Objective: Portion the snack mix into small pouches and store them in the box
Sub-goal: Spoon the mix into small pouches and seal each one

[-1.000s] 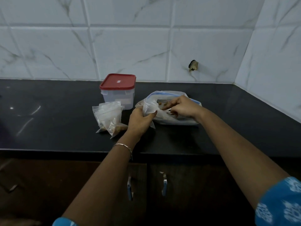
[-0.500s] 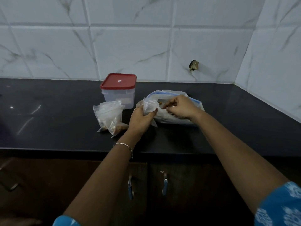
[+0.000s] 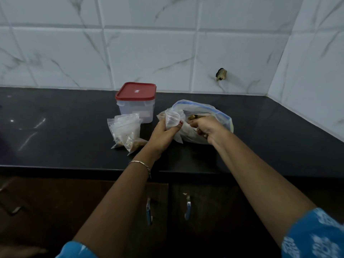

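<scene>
A large clear zip bag (image 3: pixel 208 108) with a blue seal strip lies on the black counter (image 3: pixel 74 146), holding brown snack mix. My left hand (image 3: pixel 163 135) grips a small clear pouch (image 3: pixel 172 119) with its mouth held open, right beside the big bag's opening. My right hand (image 3: pixel 204 128) is at the big bag's mouth, fingers pinched around some snack mix. Left of my hands, a few small pouches (image 3: pixel 126 131) with snack mix in their corners lie in a pile. Behind them stands a clear plastic box (image 3: pixel 135 107) with its red lid on.
White marble-look tiled walls (image 3: pixel 167 53) close the counter at the back and on the right, meeting in a corner. Below the counter edge are dark cabinet doors with two metal handles (image 3: pixel 188 207).
My right hand has shifted slightly right and deeper into the big bag's mouth. The left hand keeps the small pouch in about the same place, its mouth now turned more upward.
</scene>
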`<act>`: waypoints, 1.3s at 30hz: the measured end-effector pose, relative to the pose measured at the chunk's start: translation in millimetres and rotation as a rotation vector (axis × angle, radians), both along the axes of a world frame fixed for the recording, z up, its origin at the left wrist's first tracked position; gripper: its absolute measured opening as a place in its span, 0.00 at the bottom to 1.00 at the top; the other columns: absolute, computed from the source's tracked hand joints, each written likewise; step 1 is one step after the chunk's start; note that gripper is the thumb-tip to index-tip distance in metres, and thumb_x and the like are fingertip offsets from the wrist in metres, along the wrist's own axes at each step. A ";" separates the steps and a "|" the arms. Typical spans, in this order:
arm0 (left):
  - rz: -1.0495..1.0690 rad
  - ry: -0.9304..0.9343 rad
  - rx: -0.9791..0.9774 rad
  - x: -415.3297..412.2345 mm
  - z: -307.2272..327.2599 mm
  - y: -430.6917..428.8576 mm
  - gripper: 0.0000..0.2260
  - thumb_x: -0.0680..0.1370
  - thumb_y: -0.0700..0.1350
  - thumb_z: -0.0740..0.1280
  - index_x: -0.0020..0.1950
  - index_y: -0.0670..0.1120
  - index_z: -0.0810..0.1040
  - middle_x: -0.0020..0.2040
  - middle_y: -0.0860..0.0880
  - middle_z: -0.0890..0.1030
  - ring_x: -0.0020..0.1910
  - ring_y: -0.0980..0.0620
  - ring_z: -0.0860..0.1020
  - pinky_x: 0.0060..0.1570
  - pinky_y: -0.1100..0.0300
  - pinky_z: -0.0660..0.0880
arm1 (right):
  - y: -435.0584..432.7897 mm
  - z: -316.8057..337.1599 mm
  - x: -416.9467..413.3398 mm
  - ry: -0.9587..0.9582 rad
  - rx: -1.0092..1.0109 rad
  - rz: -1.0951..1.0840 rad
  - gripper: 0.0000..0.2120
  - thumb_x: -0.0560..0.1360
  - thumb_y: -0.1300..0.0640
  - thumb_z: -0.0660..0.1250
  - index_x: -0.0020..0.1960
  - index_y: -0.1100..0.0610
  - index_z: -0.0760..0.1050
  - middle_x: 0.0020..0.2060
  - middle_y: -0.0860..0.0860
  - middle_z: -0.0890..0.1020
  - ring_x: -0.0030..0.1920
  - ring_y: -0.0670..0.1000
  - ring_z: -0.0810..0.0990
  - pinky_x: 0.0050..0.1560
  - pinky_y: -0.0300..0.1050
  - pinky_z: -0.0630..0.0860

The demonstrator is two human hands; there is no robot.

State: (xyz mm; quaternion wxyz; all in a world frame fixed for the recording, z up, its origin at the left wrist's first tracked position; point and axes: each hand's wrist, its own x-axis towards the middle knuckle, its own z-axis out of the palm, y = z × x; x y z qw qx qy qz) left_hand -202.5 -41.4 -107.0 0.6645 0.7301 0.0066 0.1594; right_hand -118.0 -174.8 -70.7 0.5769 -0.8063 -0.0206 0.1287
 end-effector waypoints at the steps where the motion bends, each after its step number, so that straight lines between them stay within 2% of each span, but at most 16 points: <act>1: -0.005 -0.002 -0.006 -0.2 0.1 -0.1 0.20 0.79 0.48 0.67 0.70 0.50 0.71 0.63 0.50 0.78 0.62 0.54 0.77 0.62 0.57 0.74 | -0.4 0.4 -1.7 0.043 0.052 -0.018 0.10 0.77 0.61 0.65 0.57 0.57 0.79 0.41 0.50 0.78 0.33 0.46 0.70 0.21 0.35 0.66; 2: -0.006 -0.007 -0.010 -0.8 0.6 -0.3 0.19 0.79 0.48 0.67 0.69 0.50 0.71 0.62 0.51 0.79 0.61 0.54 0.77 0.61 0.58 0.74 | -0.9 0.0 -1.4 0.088 0.109 -0.040 0.09 0.78 0.61 0.65 0.57 0.57 0.79 0.39 0.50 0.77 0.32 0.45 0.70 0.19 0.33 0.65; 5: 0.017 -0.032 -0.011 -2.0 1.2 -1.6 0.17 0.79 0.46 0.67 0.66 0.52 0.71 0.58 0.54 0.79 0.58 0.57 0.77 0.56 0.63 0.75 | -4.4 1.9 -3.6 0.212 0.271 -0.081 0.07 0.79 0.61 0.64 0.53 0.58 0.80 0.38 0.50 0.80 0.30 0.43 0.70 0.24 0.32 0.65; 8: 0.084 -0.047 0.065 0.1 -0.5 -1.2 0.21 0.76 0.47 0.71 0.67 0.50 0.70 0.60 0.51 0.77 0.59 0.54 0.77 0.53 0.64 0.76 | -8.9 3.3 -3.4 0.270 0.352 -0.039 0.07 0.79 0.60 0.63 0.50 0.58 0.80 0.30 0.47 0.82 0.24 0.42 0.69 0.23 0.31 0.63; 12: 0.171 -0.039 0.229 4.8 -5.3 2.8 0.31 0.66 0.57 0.77 0.65 0.50 0.70 0.66 0.47 0.72 0.61 0.51 0.75 0.60 0.53 0.77 | -17.5 4.8 -5.1 0.278 0.405 -0.007 0.09 0.80 0.62 0.60 0.54 0.60 0.78 0.38 0.51 0.81 0.22 0.42 0.66 0.16 0.32 0.60; 15: 0.240 -0.050 0.285 4.3 -6.3 4.1 0.32 0.62 0.63 0.75 0.61 0.52 0.72 0.65 0.47 0.69 0.61 0.50 0.74 0.61 0.50 0.76 | -27.8 13.1 -15.3 0.235 0.412 -0.005 0.08 0.80 0.64 0.60 0.51 0.61 0.77 0.39 0.54 0.80 0.22 0.42 0.65 0.16 0.33 0.62; 17: 0.268 -0.046 0.304 4.7 -6.6 4.1 0.32 0.59 0.68 0.74 0.57 0.56 0.72 0.65 0.47 0.70 0.61 0.48 0.74 0.60 0.49 0.76 | -36.1 17.5 -19.3 0.194 0.406 -0.028 0.08 0.79 0.65 0.62 0.54 0.63 0.78 0.38 0.54 0.82 0.22 0.42 0.66 0.18 0.33 0.62; 21: 0.277 -0.034 0.369 5.4 -7.1 1.8 0.26 0.65 0.60 0.77 0.56 0.55 0.71 0.64 0.47 0.69 0.62 0.46 0.72 0.61 0.49 0.75 | -48.4 27.6 -24.3 0.162 0.405 -0.031 0.10 0.79 0.66 0.61 0.56 0.64 0.78 0.39 0.55 0.84 0.21 0.42 0.67 0.18 0.33 0.59; 23: 0.270 -0.045 0.365 5.9 -7.2 1.5 0.25 0.65 0.59 0.77 0.56 0.53 0.72 0.61 0.48 0.73 0.59 0.48 0.74 0.57 0.50 0.77 | -51.9 35.1 -30.8 0.145 0.420 -0.008 0.10 0.78 0.66 0.60 0.55 0.64 0.79 0.39 0.54 0.84 0.21 0.42 0.66 0.17 0.33 0.58; 26: 0.242 -0.054 0.328 5.4 -6.9 0.1 0.24 0.67 0.54 0.77 0.57 0.50 0.73 0.57 0.49 0.78 0.55 0.51 0.78 0.50 0.58 0.78 | -55.2 45.0 -39.9 0.128 0.418 0.070 0.09 0.76 0.66 0.63 0.51 0.63 0.81 0.41 0.54 0.84 0.25 0.42 0.65 0.18 0.33 0.59; 30: 0.228 -0.060 0.281 1.1 -4.6 -2.0 0.23 0.68 0.53 0.77 0.58 0.48 0.74 0.55 0.49 0.79 0.54 0.52 0.79 0.51 0.56 0.79 | -50.7 51.4 -50.2 0.078 0.302 0.164 0.09 0.76 0.65 0.64 0.51 0.61 0.82 0.38 0.53 0.85 0.24 0.43 0.66 0.20 0.33 0.59; 34: 0.234 -0.054 0.272 0.9 -3.0 -1.9 0.23 0.68 0.54 0.77 0.57 0.48 0.75 0.53 0.50 0.80 0.52 0.52 0.79 0.53 0.52 0.79 | -40.3 47.7 -56.3 -0.103 0.065 0.196 0.10 0.76 0.67 0.63 0.45 0.57 0.83 0.41 0.56 0.85 0.25 0.44 0.68 0.21 0.34 0.60; 36: 0.251 -0.054 0.276 2.2 -3.7 -1.7 0.24 0.67 0.57 0.77 0.56 0.49 0.75 0.52 0.51 0.80 0.50 0.54 0.79 0.52 0.52 0.79 | -35.5 44.9 -57.0 -0.218 -0.041 0.245 0.11 0.77 0.66 0.63 0.45 0.56 0.82 0.41 0.54 0.84 0.26 0.45 0.70 0.22 0.33 0.63; 38: 0.269 -0.044 0.268 3.0 -4.9 -1.5 0.24 0.66 0.58 0.78 0.55 0.49 0.75 0.51 0.51 0.80 0.50 0.53 0.79 0.52 0.52 0.79 | -32.0 43.0 -57.5 -0.389 -0.136 0.274 0.08 0.77 0.65 0.65 0.48 0.56 0.81 0.43 0.53 0.83 0.33 0.45 0.78 0.27 0.33 0.71; 39: 0.272 -0.042 0.263 2.7 -4.8 -1.8 0.23 0.67 0.57 0.78 0.54 0.49 0.75 0.51 0.51 0.80 0.50 0.53 0.80 0.52 0.52 0.79 | -31.5 42.8 -57.2 -0.512 -0.206 0.280 0.07 0.77 0.64 0.66 0.49 0.56 0.81 0.46 0.52 0.83 0.39 0.46 0.80 0.34 0.35 0.75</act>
